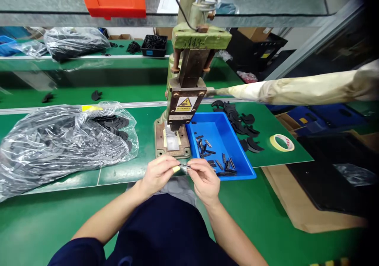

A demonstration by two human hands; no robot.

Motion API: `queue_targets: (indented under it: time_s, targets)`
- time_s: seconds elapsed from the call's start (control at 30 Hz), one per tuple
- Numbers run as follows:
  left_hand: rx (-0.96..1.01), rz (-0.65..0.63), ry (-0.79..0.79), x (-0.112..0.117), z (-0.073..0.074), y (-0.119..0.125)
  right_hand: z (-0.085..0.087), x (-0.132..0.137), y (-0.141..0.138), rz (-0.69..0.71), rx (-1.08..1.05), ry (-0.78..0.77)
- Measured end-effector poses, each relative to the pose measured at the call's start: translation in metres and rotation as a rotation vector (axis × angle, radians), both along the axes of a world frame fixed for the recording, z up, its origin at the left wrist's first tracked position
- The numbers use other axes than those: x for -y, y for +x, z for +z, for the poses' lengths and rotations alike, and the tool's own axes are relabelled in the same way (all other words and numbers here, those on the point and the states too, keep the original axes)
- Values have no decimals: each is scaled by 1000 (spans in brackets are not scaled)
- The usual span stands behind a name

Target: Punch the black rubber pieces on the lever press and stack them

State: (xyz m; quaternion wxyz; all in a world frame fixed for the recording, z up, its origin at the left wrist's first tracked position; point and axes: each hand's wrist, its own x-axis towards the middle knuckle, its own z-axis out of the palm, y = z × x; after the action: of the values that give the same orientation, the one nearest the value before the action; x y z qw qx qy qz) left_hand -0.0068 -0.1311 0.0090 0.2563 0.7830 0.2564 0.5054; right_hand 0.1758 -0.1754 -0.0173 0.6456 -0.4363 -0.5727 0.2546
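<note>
My left hand (158, 173) and my right hand (204, 179) meet just in front of the press base, both pinched on a small dark metal strip (185, 166) held between them. A finger of my left hand wears yellowish tape. Right behind the hands stands a green hand press (189, 80) with a warning sticker and a brown base plate (171, 141). To the right of the base sits a blue tray (233, 155) holding several small dark metal pieces.
A large clear plastic bag (59, 143) of black curved parts lies at left. Loose black curved parts (242, 125) and a tape roll (282, 142) lie right of the tray. The wrapped press lever (296, 88) reaches right. Cardboard (299, 202) lies on the right.
</note>
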Motion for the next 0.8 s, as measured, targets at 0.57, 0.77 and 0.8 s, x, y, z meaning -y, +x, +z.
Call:
queue_targets:
  time_s: [0.57, 0.77, 0.8]
  targets:
    - [-68, 13, 78, -8, -4, -4, 3, -9, 6, 48, 111, 109]
    - [-64, -9, 77, -13, -2, -6, 2, -11, 4, 71, -42, -33]
    - [-70, -24, 84, -13, -1, -7, 3, -12, 3, 84, -85, -79]
